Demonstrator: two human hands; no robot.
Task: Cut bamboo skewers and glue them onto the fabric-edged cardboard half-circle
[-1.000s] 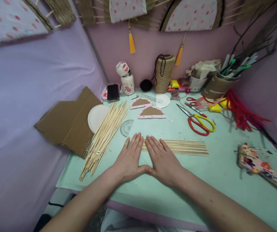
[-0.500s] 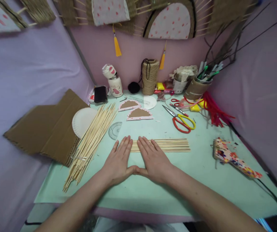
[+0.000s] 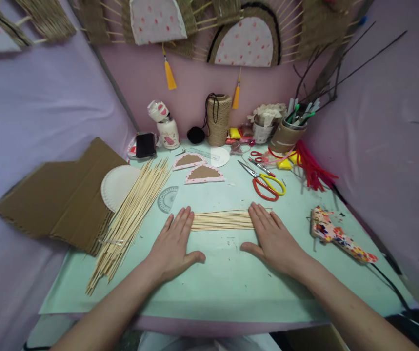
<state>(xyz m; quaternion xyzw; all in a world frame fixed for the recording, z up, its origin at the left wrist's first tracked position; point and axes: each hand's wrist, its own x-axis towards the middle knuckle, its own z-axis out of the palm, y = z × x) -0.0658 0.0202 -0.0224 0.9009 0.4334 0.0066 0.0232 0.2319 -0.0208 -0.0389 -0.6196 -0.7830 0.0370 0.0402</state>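
"Where were the hands?"

"Palm down on the table (image 3: pixel 216 292), flat and well apart. The left hand (image 3: pixel 172 243) lay at the left end of the sticks (image 3: pixel 222 220), fingers together, thumb out toward the right. The right hand (image 3: pixel 275 239) lay across the other end, thumb pointing back at the left."

"And the sticks?"

"In a flat row between the hands, touching the fingers of both. The bundle (image 3: pixel 130 226) was left of the left hand, the glue gun (image 3: pixel 335 234) right of the right one."

"Any writing?"

"Just past the left fingertips, the protractor (image 3: pixel 167 200) had a curved scale, figures too fine to read. Past the right fingertips were the scissors (image 3: pixel 256 175). Beyond the gap, the ruler (image 3: pixel 202 155) bore faint marks."

"Farther back?"

"Beyond the left hand, the bottle (image 3: pixel 168 133) had a pink picture and lettering too small to read. Beyond the right, the cup (image 3: pixel 263 133) bore illegible marks."
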